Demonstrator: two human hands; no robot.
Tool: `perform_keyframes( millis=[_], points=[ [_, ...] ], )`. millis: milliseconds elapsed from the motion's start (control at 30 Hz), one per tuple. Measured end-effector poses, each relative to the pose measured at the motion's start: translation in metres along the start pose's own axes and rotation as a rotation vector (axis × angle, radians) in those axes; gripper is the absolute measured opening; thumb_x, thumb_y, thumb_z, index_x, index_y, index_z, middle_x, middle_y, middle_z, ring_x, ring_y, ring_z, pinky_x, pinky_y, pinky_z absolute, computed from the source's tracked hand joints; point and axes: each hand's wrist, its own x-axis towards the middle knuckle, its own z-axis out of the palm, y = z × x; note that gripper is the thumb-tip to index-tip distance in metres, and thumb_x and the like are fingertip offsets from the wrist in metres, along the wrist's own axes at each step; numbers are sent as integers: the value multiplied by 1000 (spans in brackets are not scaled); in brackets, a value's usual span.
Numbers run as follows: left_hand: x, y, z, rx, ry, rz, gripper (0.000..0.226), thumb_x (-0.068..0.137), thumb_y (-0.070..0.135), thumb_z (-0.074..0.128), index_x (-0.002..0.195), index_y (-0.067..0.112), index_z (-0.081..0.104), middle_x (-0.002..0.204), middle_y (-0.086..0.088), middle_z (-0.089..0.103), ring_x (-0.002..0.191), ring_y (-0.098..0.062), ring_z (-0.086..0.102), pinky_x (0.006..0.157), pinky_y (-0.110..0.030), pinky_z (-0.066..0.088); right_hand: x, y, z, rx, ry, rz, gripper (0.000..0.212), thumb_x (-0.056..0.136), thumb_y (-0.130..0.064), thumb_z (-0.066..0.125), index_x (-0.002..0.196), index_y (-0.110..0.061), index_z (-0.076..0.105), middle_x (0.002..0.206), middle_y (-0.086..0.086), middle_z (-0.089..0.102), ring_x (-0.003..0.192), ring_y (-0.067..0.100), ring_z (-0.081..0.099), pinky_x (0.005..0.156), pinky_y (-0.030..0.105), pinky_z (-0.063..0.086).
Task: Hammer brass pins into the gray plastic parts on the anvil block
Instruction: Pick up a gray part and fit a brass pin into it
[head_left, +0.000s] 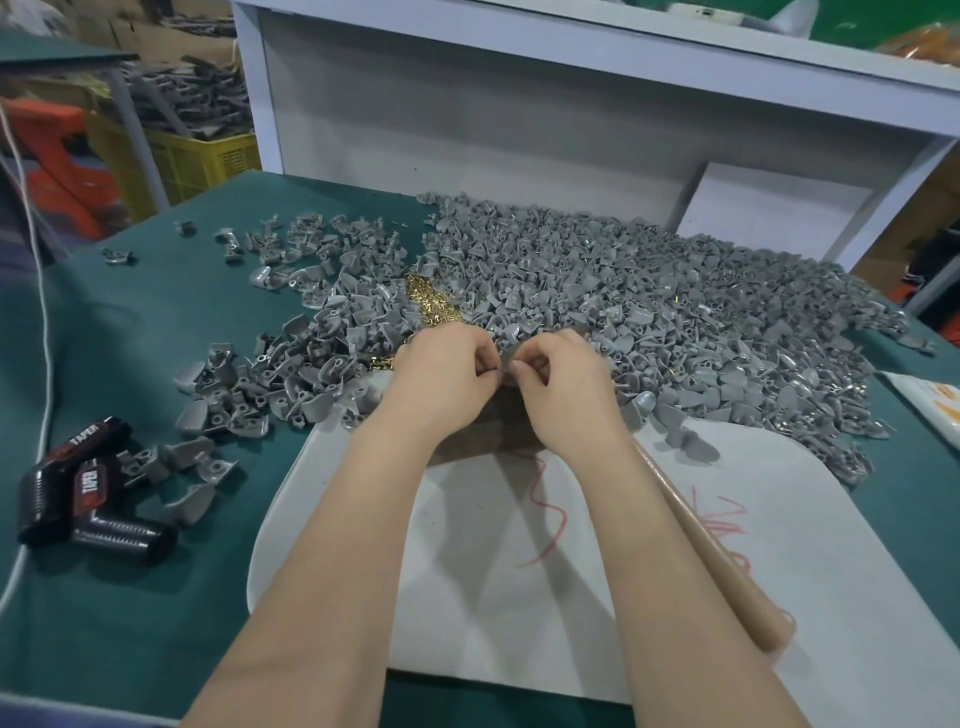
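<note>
My left hand (444, 376) and my right hand (556, 379) meet fingertip to fingertip over a brown anvil block (501, 428), most of it hidden under my wrists. Both hands pinch a small gray plastic part (503, 370) between them; whether a pin is in my fingers I cannot tell. A heap of brass pins (434, 307) lies just behind my left hand. A large pile of gray plastic parts (649, 291) spreads across the green table. The hammer's wooden handle (727, 561) lies under my right forearm; its head is hidden.
A white mat (545, 545) with red scribbles lies under my arms on the green table (104, 571). Black packets labelled TAPER (83, 483) sit at the left. A white cord (44, 322) runs down the left edge. A white shelf unit (519, 114) stands behind the pile.
</note>
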Motion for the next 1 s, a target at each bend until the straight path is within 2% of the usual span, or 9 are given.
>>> perform_keyframes(
  millis=[200, 333, 567, 867, 1000],
  points=[
    [1, -1, 1, 10, 11, 4, 10, 87, 23, 65, 79, 26, 59, 83, 4, 62, 93, -24, 61, 89, -40, 49, 0, -4, 5, -19, 27, 42, 10, 92, -16, 55, 90, -11, 64, 101, 6, 52, 93, 25, 54, 84, 34, 39],
    [1, -1, 2, 19, 18, 5, 4, 87, 24, 65, 84, 22, 65, 81, 3, 60, 92, -25, 61, 87, -39, 50, -2, -5, 6, -38, 42, 16, 10, 92, -13, 54, 91, -9, 63, 102, 6, 53, 92, 26, 54, 85, 36, 39],
    [0, 0, 1, 20, 20, 18, 5, 87, 21, 63, 82, 21, 65, 81, 3, 61, 92, -25, 60, 87, -40, 50, -6, -4, 7, 48, 73, -19, 7, 89, -5, 55, 89, -5, 62, 91, 2, 49, 87, 26, 53, 84, 38, 40],
    [-1, 0, 0, 40, 15, 12, 5, 87, 24, 65, 83, 22, 65, 82, 4, 61, 92, -23, 60, 87, -39, 50, -5, 1, 10, 106, 111, 14, 7, 89, -6, 57, 89, -8, 63, 85, -3, 48, 77, 13, 46, 72, 21, 33],
    [-2, 2, -1, 39, 16, 13, 5, 87, 21, 63, 82, 22, 63, 84, 2, 61, 93, -25, 60, 87, -39, 50, -2, 0, 8, 53, 79, 31, 9, 89, -9, 56, 90, -8, 64, 88, -1, 51, 79, 15, 47, 73, 21, 32]
  ],
)
